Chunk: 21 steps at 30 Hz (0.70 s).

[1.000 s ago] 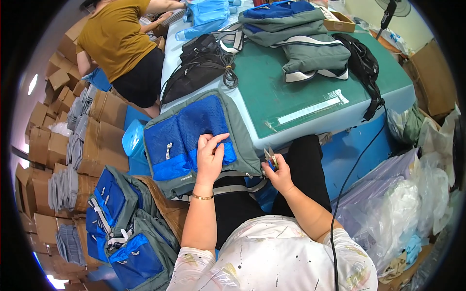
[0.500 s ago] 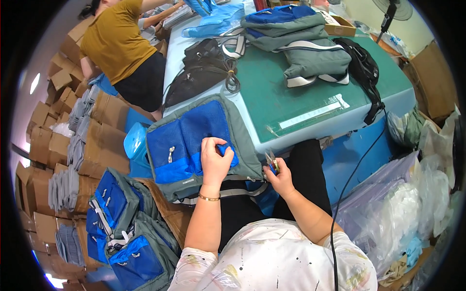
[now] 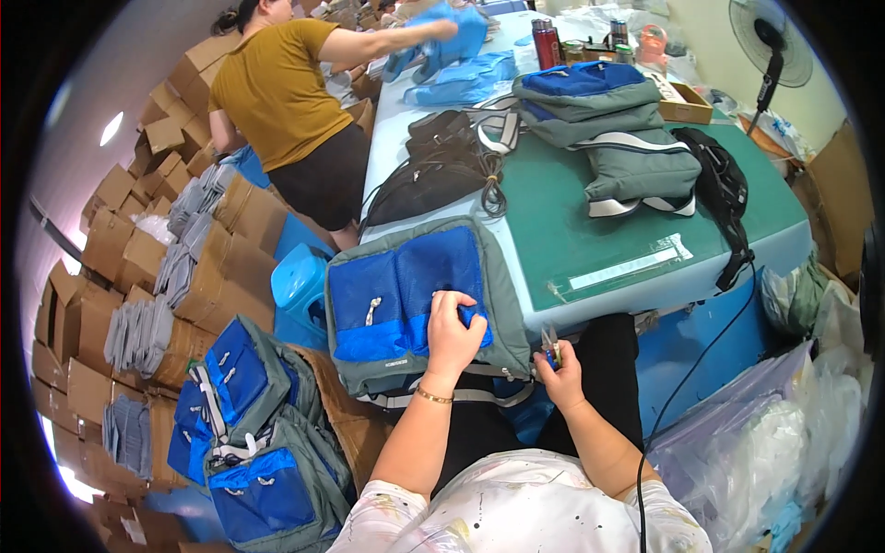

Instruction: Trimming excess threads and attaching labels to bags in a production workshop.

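A grey and blue bag (image 3: 369, 276) with two mesh front pockets lies against the table's near edge and over my lap. My left hand (image 3: 452, 336), a bracelet at its wrist, is on the right pocket with its fingers curled into the blue fabric; what lies under the fingertips is hidden. A pale cord pull (image 3: 372, 311) hangs on the left pocket. Just right of the bag, my right hand (image 3: 564, 378) is closed around small thread snips (image 3: 551, 347), blades pointing up and away from me.
On the green-topped table (image 3: 553, 249) lie more grey and blue bags (image 3: 590, 92), a black bag (image 3: 442, 175) and a black strap bundle (image 3: 724, 194). Finished-looking bags (image 3: 258, 488) are piled at lower left. A co-worker (image 3: 286, 101) stands far left beside cartons (image 3: 244, 267). A black cable (image 3: 687, 369) hangs at right.
The whole view has shifted, so the table and bag appear lower and further right. My left hand's fingers curl more tightly on the pocket. The co-worker's arm now stretches out holding blue material.
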{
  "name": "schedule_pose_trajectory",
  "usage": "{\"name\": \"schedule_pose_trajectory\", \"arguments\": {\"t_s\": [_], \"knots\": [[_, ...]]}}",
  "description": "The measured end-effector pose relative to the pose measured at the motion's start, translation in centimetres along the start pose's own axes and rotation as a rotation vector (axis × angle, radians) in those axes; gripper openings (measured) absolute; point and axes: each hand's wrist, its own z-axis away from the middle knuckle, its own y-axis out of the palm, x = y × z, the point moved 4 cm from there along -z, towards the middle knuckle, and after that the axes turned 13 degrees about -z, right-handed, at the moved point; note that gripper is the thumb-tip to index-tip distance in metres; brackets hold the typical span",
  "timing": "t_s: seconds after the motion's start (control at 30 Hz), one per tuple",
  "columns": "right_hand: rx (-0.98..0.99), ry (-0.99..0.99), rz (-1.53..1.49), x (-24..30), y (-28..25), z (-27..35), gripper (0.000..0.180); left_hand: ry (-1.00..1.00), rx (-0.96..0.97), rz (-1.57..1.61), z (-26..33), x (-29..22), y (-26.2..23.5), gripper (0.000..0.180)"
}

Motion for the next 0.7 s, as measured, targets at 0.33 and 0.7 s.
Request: {"name": "schedule_pose_trajectory", "arguments": {"t_s": [0.33, 0.7], "knots": [[-0.008, 0.030, 0.048, -0.5, -0.4, -0.1, 0.022, 0.046, -0.045, -0.071, 0.1, -0.4, 0.3, 0.019], [0.012, 0.059, 0.077, 0.1, 0.0, 0.1, 0.020, 0.042, -0.055, 0.020, 0.2, 0.1, 0.3, 0.026]]}}
